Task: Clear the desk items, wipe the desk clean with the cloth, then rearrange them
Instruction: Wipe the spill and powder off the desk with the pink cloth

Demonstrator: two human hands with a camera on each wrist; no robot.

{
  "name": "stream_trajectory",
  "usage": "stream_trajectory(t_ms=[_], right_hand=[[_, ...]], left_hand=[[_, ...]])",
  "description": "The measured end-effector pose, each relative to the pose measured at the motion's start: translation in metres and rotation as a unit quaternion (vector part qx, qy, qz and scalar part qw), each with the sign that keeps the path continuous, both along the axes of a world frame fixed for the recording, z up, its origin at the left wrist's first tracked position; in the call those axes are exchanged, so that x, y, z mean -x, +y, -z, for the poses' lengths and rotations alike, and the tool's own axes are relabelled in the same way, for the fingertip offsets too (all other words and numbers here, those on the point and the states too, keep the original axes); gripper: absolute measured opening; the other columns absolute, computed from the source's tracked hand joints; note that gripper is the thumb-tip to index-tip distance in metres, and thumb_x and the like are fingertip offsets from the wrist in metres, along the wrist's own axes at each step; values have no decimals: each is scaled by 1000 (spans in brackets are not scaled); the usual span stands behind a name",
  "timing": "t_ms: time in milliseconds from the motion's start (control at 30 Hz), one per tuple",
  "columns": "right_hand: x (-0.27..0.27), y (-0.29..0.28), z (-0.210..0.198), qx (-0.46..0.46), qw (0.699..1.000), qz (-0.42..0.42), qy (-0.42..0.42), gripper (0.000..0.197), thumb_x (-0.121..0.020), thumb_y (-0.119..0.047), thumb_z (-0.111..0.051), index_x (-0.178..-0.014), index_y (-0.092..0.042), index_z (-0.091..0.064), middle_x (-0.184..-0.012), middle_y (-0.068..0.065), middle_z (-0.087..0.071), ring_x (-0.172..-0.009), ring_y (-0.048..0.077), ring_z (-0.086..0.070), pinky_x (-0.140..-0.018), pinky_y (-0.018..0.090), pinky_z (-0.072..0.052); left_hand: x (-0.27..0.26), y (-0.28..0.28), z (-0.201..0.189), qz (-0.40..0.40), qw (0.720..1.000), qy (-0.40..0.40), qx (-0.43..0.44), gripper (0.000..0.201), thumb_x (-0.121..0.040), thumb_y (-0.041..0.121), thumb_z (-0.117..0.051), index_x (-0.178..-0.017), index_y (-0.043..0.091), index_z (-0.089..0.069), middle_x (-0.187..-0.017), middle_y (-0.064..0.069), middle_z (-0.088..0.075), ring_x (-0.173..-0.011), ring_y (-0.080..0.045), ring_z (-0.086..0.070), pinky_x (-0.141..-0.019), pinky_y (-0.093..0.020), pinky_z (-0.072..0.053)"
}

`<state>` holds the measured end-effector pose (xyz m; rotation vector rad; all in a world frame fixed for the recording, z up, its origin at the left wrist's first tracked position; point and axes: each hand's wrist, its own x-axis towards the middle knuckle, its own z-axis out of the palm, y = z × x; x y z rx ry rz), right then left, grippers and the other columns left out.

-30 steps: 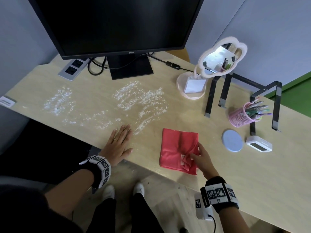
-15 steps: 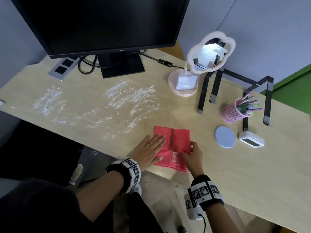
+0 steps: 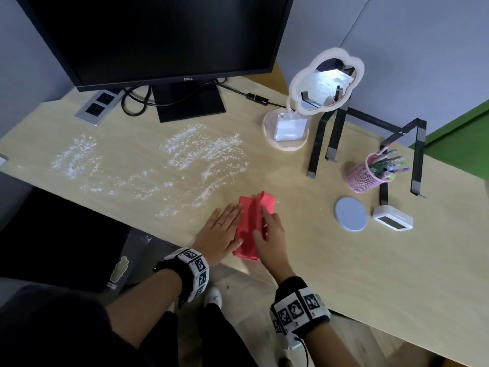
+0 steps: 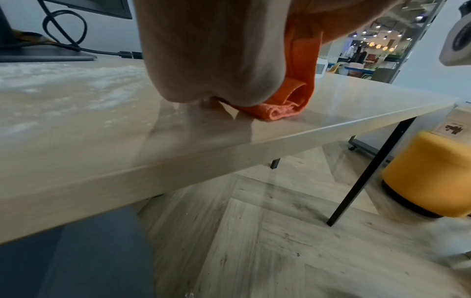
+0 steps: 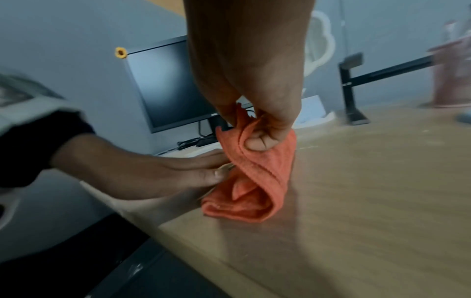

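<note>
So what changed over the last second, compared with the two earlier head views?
The left hand slid right from the powder to rest flat on the cloth. The right hand now pinches the cloth's right side and folds it over leftward, so the cloth looks narrower. The white powder, pen cup, blue disc and small clock stayed put on the desk.

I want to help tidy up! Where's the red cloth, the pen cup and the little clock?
red cloth [image 3: 251, 223], head view, middle fold
pen cup [image 3: 361, 178], head view, pink mesh wall
little clock [image 3: 393, 221], head view, white top face
</note>
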<state>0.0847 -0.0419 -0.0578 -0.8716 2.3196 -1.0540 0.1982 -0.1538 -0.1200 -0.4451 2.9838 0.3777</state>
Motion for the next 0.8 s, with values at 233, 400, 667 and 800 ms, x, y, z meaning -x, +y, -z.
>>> stream_trajectory(t_ms=[233, 400, 667, 800], right_hand=[[-14, -14, 19, -74, 984, -151, -60, 46, -93, -14, -47, -138, -8, -39, -121, 9, -47, -99, 32, -59, -84, 45, -55], [-15, -11, 13, -68, 978, -106, 166, 58, -92, -41, -34, -138, -7, -38, -141, 9, -39, -121, 23, -42, -105, 39, -38], [-38, -28, 52, -195, 955, -80, 208, 81, -77, -30, -40, -144, 9, -15, -153, 26, -14, -143, 40, -13, -118, 45, -6], [-36, -31, 58, -164, 966, -56, 190, 79, -78, -19, -56, -143, 9, -20, -151, 27, -21, -142, 39, -17, -116, 41, -2]], left_hand=[[-23, -16, 0, -28, 999, 3, 19, 67, -97, 47, -13, -143, 3, -36, -151, -12, -33, -141, -26, -30, -109, -43, -19], [-34, -21, 4, -42, 999, 7, 25, 66, -97, 47, -13, -147, 4, -25, -155, -10, -25, -145, -23, -15, -111, -44, -17], [-52, -45, -8, -160, 986, 19, 47, 60, -94, 43, -24, -141, 9, -37, -152, -7, -33, -141, -27, -31, -112, -53, -24], [-83, -74, -16, -297, 952, 18, 71, 60, -92, 38, -25, -138, 3, -41, -149, -12, -38, -138, -28, -36, -110, -55, -25]])
